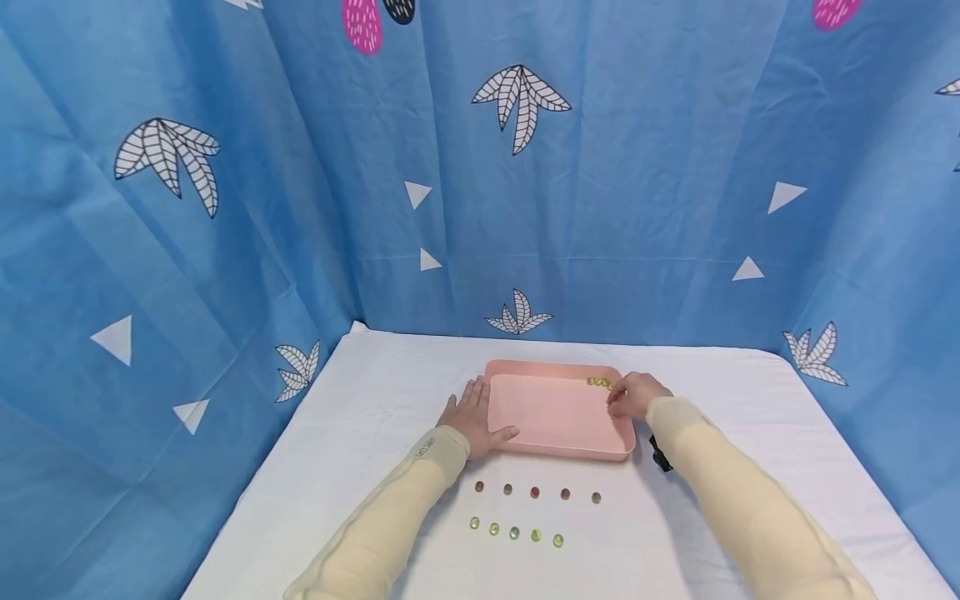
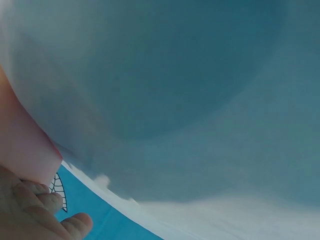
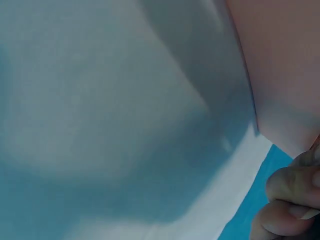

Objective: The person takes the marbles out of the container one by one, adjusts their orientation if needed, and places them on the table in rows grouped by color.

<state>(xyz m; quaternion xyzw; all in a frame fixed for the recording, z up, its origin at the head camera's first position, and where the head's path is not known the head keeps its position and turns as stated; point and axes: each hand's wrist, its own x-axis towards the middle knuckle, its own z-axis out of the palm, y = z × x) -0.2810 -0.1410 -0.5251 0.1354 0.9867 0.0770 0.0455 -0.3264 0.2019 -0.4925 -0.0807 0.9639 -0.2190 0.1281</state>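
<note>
A shallow pink tray (image 1: 558, 451) lies on the white tabletop. My left hand (image 1: 472, 422) rests at its left edge with the fingers stretched out and the thumb over the front left corner. Over the right side of the tray, my right hand (image 1: 637, 393) has its fingers curled and pointing down inside the wall. I cannot tell whether a small piece is between its fingertips. Just beyond them, several small yellow-green glass gems (image 1: 598, 382) line the back right corner. Both wrist views show mainly the tabletop, with the tray's outer wall (image 3: 285, 65) and curled fingers (image 3: 285, 217) at one edge.
In front of the tray sits a row of dark and reddish gems (image 1: 535, 492). A row of greenish gems (image 1: 514, 532) lies closer to me. Beside the tray, partly under the right forearm, is a black object (image 1: 660, 455). Blue patterned curtains (image 1: 615, 208) enclose the table.
</note>
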